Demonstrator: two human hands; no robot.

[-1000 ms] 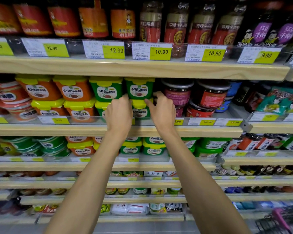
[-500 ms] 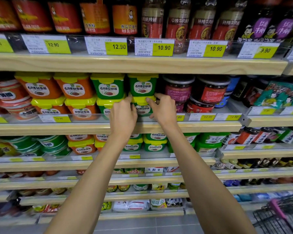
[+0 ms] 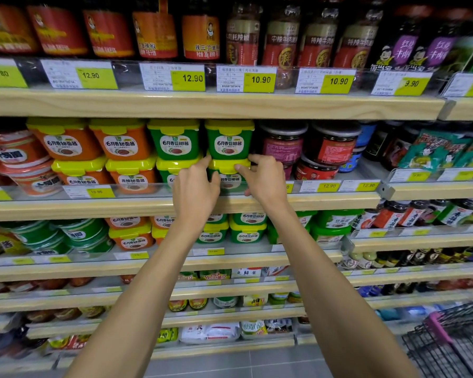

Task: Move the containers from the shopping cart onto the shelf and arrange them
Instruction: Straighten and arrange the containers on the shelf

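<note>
The green plastic tub with the yellow snap lid (image 3: 228, 175) that I am working on sits on the wooden shelf (image 3: 93, 207), in the lower tier of the right-hand green stack, behind the clear rail that carries the price tags. It lies straight ahead of me and between my two hands: my left hand (image 3: 195, 190) presses its left flank, with fingers (image 3: 206, 162) reaching up to the lid's corner, and my right hand (image 3: 268, 177) curls round its right flank, thumb on the lid edge. Both hands are partly closed about the tub, squeezing it from either side rather than lifting it, as far as I can judge. Its long axis runs across the shelf, label facing me, so I judge the coming move to be a small push back or a squaring nudge, shared evenly since neither hand is nearer. Counting outward: four green tubs on this tier, two above two, the upper right green tub (image 3: 229, 139) resting directly on mine; four orange tubs with yellow lids (image 3: 93, 154) to the left, also two above two. Further left are red and white round bowls (image 3: 14, 162); to the right, dark-lidded jars (image 3: 309, 148), at least four, though the back ones are hard to count. The black wire shopping cart (image 3: 453, 342) shows at lower right, its contents out of view.
</note>
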